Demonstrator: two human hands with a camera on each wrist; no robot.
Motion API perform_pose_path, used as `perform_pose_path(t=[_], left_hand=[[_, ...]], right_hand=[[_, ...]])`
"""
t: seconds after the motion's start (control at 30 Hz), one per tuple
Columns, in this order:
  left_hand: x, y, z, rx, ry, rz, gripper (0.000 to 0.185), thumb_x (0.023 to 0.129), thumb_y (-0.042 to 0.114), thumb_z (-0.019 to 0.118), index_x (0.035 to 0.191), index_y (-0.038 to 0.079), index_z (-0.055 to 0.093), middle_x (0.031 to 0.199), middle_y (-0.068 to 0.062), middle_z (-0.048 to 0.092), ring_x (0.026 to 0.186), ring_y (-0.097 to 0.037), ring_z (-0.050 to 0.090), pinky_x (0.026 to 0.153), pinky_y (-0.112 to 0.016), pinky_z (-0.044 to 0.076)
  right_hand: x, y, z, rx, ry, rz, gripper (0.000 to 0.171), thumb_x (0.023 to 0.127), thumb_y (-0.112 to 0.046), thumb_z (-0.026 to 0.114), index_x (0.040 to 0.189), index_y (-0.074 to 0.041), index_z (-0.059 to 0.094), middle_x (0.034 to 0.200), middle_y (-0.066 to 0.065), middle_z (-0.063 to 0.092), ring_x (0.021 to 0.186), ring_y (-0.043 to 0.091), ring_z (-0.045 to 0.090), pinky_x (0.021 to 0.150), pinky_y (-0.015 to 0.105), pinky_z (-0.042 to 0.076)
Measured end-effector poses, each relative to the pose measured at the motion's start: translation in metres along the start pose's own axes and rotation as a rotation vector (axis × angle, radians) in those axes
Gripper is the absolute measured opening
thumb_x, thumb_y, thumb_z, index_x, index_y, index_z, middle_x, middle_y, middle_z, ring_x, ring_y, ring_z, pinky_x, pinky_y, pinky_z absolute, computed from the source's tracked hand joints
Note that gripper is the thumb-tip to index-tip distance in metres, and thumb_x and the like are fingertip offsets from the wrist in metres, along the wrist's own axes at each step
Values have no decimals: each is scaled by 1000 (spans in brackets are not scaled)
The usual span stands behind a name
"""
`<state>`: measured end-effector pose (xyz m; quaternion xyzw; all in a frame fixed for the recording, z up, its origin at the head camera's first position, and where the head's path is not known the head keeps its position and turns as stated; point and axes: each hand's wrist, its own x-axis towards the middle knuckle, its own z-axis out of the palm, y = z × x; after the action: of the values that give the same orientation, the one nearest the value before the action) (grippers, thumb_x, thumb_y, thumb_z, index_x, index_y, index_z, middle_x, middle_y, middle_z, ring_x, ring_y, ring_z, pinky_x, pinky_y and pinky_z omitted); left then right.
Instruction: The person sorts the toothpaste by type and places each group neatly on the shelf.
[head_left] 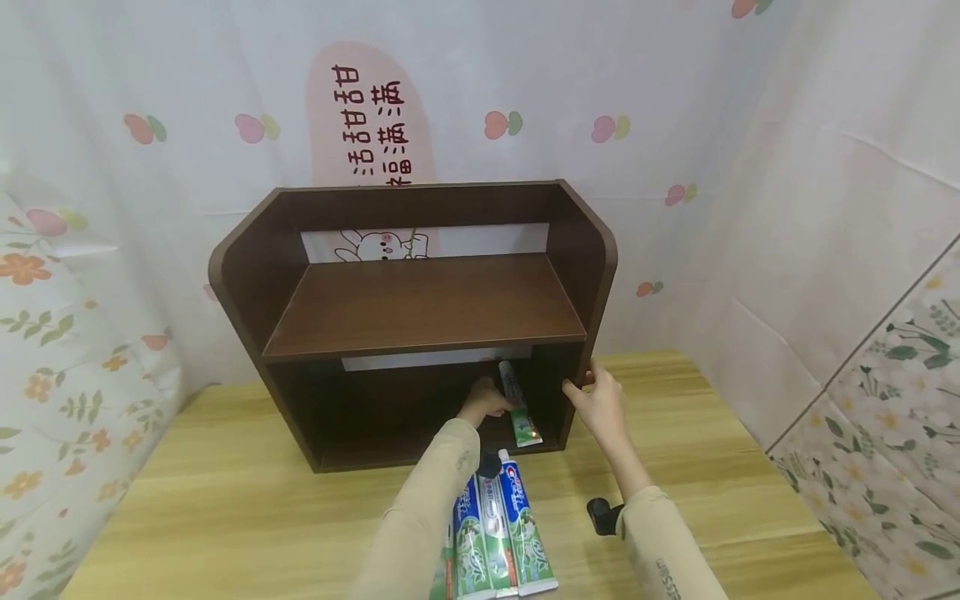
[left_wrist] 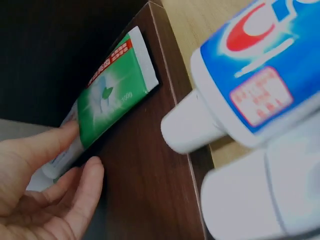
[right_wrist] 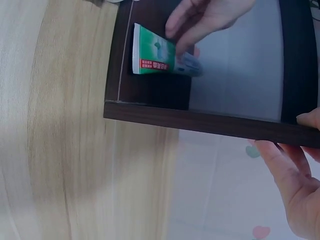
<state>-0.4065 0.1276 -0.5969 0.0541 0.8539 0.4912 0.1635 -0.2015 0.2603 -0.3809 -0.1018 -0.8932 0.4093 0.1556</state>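
A green and white toothpaste tube (head_left: pixel 522 417) lies in the lower compartment of a dark brown two-tier shelf (head_left: pixel 427 304), near its right wall. My left hand (head_left: pixel 486 400) reaches into that compartment and pinches the tube; in the left wrist view the thumb lies on its side and the other fingers curl beside it. The tube's crimped end (left_wrist: pixel 145 60) points toward the shelf's front edge. On the outer right, my right hand (head_left: pixel 600 404) grips the shelf's side panel (right_wrist: pixel 215 125), thumb on one face and fingers on the other.
Several blue, white and green toothpaste tubes (head_left: pixel 525 533) lie side by side on the wood-grain table (head_left: pixel 247 525), just in front of the shelf, partly under the left forearm. A patterned curtain (head_left: pixel 645 75) hangs behind the shelf.
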Motion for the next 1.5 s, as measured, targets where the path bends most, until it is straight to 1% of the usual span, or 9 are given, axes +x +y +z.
perform_pose_path(t=[0.07, 0.13, 0.37, 0.53, 0.63, 0.8, 0.9, 1.27, 1.5], left_hand=[[-18, 8, -12, 11, -35, -19, 50, 64, 23, 84, 97, -5, 59, 83, -13, 64, 66, -22, 67, 59, -29, 57], [-8, -5, -13, -12, -52, -23, 45, 64, 24, 83, 90, -3, 60, 76, -12, 64, 62, -21, 66, 55, -29, 56], [102, -114, 12, -116, -117, -15, 63, 51, 47, 85, 91, 5, 62, 77, -8, 66, 62, -20, 66, 51, -31, 56], [124, -147, 7, -132, -152, -81, 74, 48, 54, 83, 97, 4, 58, 82, -12, 67, 68, -24, 67, 55, -35, 57], [99, -137, -10, -123, -151, -105, 75, 55, 52, 81, 104, 2, 54, 87, -13, 66, 71, -25, 68, 58, -36, 57], [5, -76, -53, -99, -158, -103, 79, 61, 51, 79, 109, -4, 49, 86, -12, 65, 72, -23, 67, 62, -32, 58], [-34, -56, -73, -74, -173, -94, 74, 68, 50, 74, 112, -4, 48, 86, -11, 64, 74, -21, 67, 64, -30, 58], [-82, -58, -121, 0, -192, -96, 60, 80, 44, 67, 111, -5, 53, 93, -16, 64, 81, -25, 65, 71, -33, 57], [-98, -69, -137, -2, -169, -118, 68, 74, 50, 70, 108, -6, 52, 86, -14, 65, 75, -22, 65, 65, -29, 57]], right_hand=[[-1, -1, 1, -6, -2, 2, 38, 83, -17, 60, 117, -1, 53, 102, 26, 62, 59, 19, 59, 47, 22, 41], [-1, -2, 1, -9, -5, 2, 39, 84, -17, 60, 118, -1, 52, 102, 26, 62, 59, 19, 59, 47, 22, 41], [1, -3, 0, -30, 22, -10, 41, 83, -17, 60, 119, 2, 52, 102, 27, 62, 66, 27, 62, 52, 27, 44], [0, -2, -1, -50, 19, -19, 41, 84, -18, 60, 119, 2, 52, 102, 27, 62, 68, 29, 63, 54, 30, 45], [0, -2, -1, -33, -2, -14, 48, 85, -18, 59, 126, 4, 46, 106, 29, 61, 57, 21, 59, 49, 25, 43], [-1, -3, -2, -41, -3, -21, 46, 85, -18, 59, 124, 4, 47, 107, 31, 60, 56, 20, 58, 50, 26, 44], [-1, -4, -4, -53, -12, -18, 44, 86, -19, 58, 123, 3, 48, 108, 30, 60, 63, 26, 62, 53, 30, 47], [0, -6, -5, -49, 18, -37, 31, 85, -16, 58, 111, 0, 51, 102, 29, 61, 81, 39, 63, 60, 38, 50], [-2, -7, -3, -71, 12, -27, 32, 86, -17, 57, 112, 0, 51, 105, 29, 61, 86, 42, 61, 70, 48, 48]])
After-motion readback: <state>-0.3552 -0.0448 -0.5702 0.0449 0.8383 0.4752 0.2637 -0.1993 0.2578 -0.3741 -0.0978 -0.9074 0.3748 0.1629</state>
